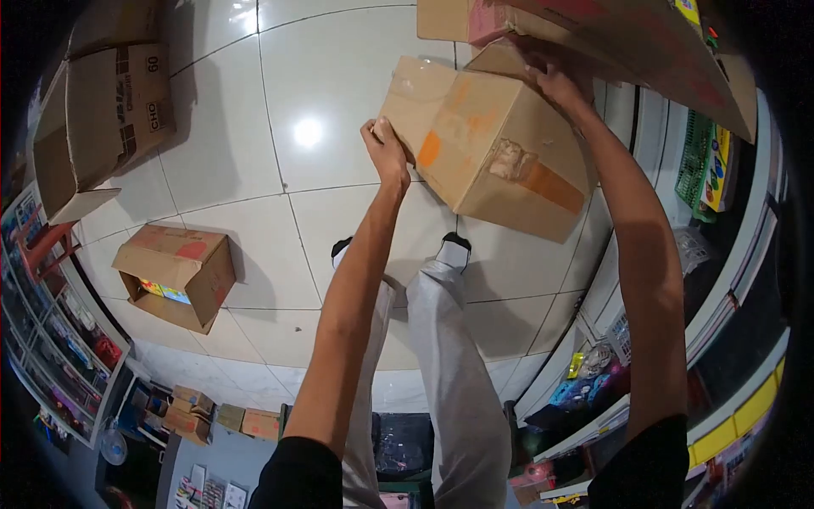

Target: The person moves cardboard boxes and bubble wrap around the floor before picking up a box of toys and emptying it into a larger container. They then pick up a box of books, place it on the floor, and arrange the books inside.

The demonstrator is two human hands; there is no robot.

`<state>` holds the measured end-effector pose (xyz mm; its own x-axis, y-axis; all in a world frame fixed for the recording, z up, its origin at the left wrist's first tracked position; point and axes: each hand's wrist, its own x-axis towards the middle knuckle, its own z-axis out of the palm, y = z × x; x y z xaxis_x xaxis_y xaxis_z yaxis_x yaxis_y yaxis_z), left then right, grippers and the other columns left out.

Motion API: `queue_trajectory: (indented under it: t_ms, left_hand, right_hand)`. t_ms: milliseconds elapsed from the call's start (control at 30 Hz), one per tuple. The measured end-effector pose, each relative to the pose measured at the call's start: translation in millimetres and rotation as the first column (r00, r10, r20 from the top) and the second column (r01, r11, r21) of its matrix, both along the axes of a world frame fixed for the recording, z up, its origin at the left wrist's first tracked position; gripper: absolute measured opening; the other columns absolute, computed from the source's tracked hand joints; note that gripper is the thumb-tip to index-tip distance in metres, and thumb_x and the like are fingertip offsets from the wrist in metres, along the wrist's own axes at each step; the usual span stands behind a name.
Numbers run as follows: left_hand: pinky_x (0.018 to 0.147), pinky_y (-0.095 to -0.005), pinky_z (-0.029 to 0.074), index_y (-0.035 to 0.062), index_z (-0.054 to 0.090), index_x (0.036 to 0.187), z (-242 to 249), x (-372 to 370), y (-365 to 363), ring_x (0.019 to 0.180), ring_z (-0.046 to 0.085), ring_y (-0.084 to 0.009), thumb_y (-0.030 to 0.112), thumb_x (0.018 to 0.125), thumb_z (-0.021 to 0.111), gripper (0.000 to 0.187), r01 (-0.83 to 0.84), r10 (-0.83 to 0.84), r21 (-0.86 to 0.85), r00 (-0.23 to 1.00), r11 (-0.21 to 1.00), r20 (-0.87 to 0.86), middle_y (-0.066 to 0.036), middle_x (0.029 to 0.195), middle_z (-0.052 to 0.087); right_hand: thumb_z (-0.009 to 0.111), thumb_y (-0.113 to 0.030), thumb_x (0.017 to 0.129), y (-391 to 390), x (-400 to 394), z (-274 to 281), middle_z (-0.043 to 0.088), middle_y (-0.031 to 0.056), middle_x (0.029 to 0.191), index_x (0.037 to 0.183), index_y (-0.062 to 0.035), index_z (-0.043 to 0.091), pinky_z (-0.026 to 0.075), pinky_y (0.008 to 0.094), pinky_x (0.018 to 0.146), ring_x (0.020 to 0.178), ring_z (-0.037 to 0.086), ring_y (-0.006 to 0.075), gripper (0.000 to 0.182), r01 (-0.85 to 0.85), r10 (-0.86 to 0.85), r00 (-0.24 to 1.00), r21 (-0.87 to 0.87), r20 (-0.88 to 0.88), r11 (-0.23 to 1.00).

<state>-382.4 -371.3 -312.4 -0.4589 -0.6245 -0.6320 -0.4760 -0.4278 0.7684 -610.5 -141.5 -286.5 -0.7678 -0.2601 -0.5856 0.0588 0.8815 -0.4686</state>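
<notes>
A brown cardboard box [475, 127] with orange marks and a torn patch of tape tilts on the tiled floor before me, its flaps spread out. My left hand [388, 154] is closed on the edge of the flap at its left, thumb on top and the other fingers partly hidden. On the far right side, my right hand [557, 85] grips the box near another flap, with its fingertips partly in shadow. Right above that hand is a larger cardboard box [627, 42], which leans in from the upper right.
A small open box [182, 259] with colourful packs inside stands on the floor at left. Beyond it is a tall open carton [110, 110]. Shelves of goods [585, 373] line the right, and a glass display case [64, 339] is at the left.
</notes>
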Motion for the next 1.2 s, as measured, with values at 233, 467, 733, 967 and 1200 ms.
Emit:
queue_trajectory:
  t_ms: [233, 467, 733, 967, 1200]
  left_hand:
    - [0.078, -0.0266, 0.043, 0.0079, 0.039, 0.121, 58, 27, -16, 0.094, 0.050, -0.0129, 0.019, 0.081, 0.063, 0.048, 0.409, -0.218, 0.501, 0.892, 0.763, -0.397, -0.009, 0.108, 0.051]
    - [0.098, -0.0394, 0.030, 0.0010, 0.049, 0.113, 106, 36, 1, 0.096, 0.054, -0.0223, 0.022, 0.090, 0.046, 0.031, 0.807, -0.841, -0.248, 0.486, 0.536, -0.238, -0.011, 0.102, 0.058]
    - [0.103, -0.0510, 0.014, -0.0008, 0.052, 0.104, 101, 8, -4, 0.078, 0.054, -0.0329, 0.020, 0.093, 0.034, 0.030, 0.649, -0.911, -0.693, 0.412, 0.313, -0.025, -0.015, 0.081, 0.057]
    - [0.061, -0.0455, 0.041, -0.0054, 0.053, 0.088, 131, 16, 14, 0.061, 0.053, -0.0395, 0.026, 0.094, 0.031, 0.039, 0.731, -0.775, -0.362, 0.631, 0.579, 0.033, -0.024, 0.062, 0.053]
    - [0.067, -0.0374, 0.041, -0.0061, 0.056, 0.086, 3, 27, 12, 0.071, 0.055, -0.0244, 0.044, 0.093, 0.032, 0.055, 0.330, -0.308, -0.069, 0.925, 0.941, 0.224, -0.018, 0.075, 0.060]
  right_hand:
    - [0.055, -0.041, 0.080, 11, 9, 7, 0.047, 0.0168, 0.124, 0.127, -0.0054, 0.039, 0.033, 0.0360, 0.096, 0.117, 0.042, 0.0301, 0.060, 0.138, -0.130, 0.984, 0.062, -0.121, 0.988]
    - [0.058, -0.028, 0.082, 34, 7, 64, 0.046, 0.0123, 0.124, 0.125, -0.0050, 0.042, 0.043, 0.0351, 0.087, 0.110, 0.047, 0.0250, 0.052, 0.214, -0.196, 0.973, -0.160, 0.123, 0.964]
    - [0.056, -0.022, 0.082, 55, -7, 70, 0.051, 0.0129, 0.117, 0.119, -0.0029, 0.048, 0.048, 0.0337, 0.082, 0.102, 0.052, 0.0227, 0.042, 0.051, -0.046, 0.998, -0.111, 0.048, 0.992]
    - [0.059, -0.029, 0.078, 35, -33, 60, 0.058, 0.0110, 0.110, 0.109, -0.0012, 0.057, 0.040, 0.0322, 0.088, 0.099, 0.054, 0.0226, 0.041, -0.118, 0.112, 0.991, -0.082, -0.075, 0.990]
    - [0.056, -0.032, 0.081, 36, -34, 28, 0.056, 0.0072, 0.112, 0.113, -0.0064, 0.054, 0.038, 0.0303, 0.090, 0.103, 0.051, 0.0200, 0.041, -0.056, 0.080, 0.992, -0.234, 0.094, 0.971]
